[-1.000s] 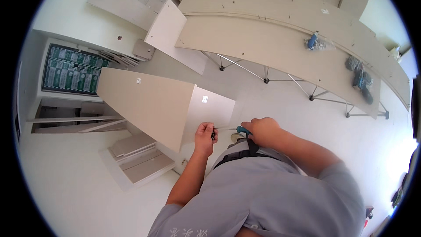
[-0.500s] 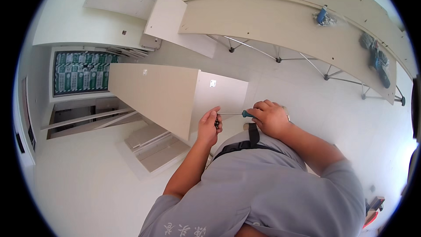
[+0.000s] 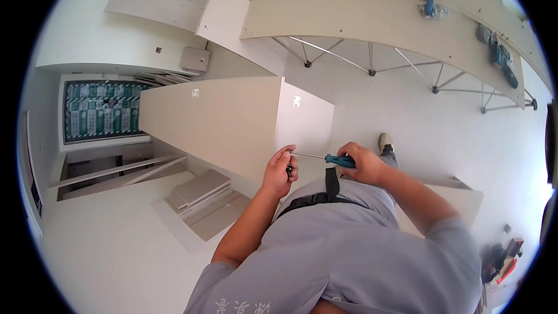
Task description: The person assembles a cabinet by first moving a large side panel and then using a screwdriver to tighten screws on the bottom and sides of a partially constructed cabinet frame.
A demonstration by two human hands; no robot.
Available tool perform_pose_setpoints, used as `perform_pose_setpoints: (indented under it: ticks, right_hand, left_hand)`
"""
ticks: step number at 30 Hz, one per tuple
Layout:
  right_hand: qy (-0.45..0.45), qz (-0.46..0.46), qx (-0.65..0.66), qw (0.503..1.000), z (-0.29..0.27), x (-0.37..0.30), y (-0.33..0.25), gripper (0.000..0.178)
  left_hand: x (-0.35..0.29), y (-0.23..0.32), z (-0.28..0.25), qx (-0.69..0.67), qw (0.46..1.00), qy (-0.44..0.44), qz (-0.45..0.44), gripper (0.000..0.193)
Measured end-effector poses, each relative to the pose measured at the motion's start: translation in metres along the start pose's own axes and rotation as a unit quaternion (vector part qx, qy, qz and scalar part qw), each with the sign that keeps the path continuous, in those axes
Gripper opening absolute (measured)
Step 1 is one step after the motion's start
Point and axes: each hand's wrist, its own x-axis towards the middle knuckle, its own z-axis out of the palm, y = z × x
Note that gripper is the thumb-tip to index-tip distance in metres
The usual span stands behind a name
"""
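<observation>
With our right grip [image 3: 363, 164] clamped on the screwdriver [image 3: 339, 160] and our left grip [image 3: 279, 172] around small dark parts [image 3: 289, 169], we should steady the shaft [image 3: 309, 154].

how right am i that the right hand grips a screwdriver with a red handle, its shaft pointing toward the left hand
The handle colour is wrong: the head view shows the screwdriver has a teal handle. The right hand does grip it, with its shaft pointing toward the left hand.
</observation>
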Motion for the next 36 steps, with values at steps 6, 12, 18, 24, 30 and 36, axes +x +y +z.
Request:
perform_pose_setpoints:
  ticks: [6, 12, 18, 24, 30, 36]
  right_hand:
    - [0.070, -0.040, 0.149, 0.986, 0.083, -0.023, 0.051, 0.041]
    - [0.108, 0.009, 0.117, 0.987, 0.123, -0.019, 0.073, 0.042]
    - [0.067, 0.015, 0.041, 0.997, 0.158, 0.013, 0.083, 0.038]
    - [0.015, 0.066, 0.008, 0.998, 0.151, 0.022, 0.058, 0.038]
    - [0.041, 0.005, -0.077, 0.996, 0.153, 0.017, 0.031, 0.040]
    - [-0.046, 0.180, 0.140, 0.973, 0.150, 0.025, -0.006, 0.032]
  left_hand:
    - [-0.024, -0.007, -0.046, 0.084, 0.994, -0.071, -0.020, 0.034]
    - [-0.028, -0.003, -0.126, 0.173, 0.982, 0.070, -0.026, 0.023]
    - [0.003, 0.035, -0.162, 0.091, 0.989, 0.117, 0.011, 0.016]
    - [0.023, 0.039, -0.167, 0.123, 0.990, 0.059, -0.020, 0.017]
    - [0.027, 0.041, -0.166, 0.123, 0.990, 0.062, -0.018, 0.018]
    - [0.024, 0.044, -0.162, 0.141, 0.987, 0.067, -0.024, 0.017]
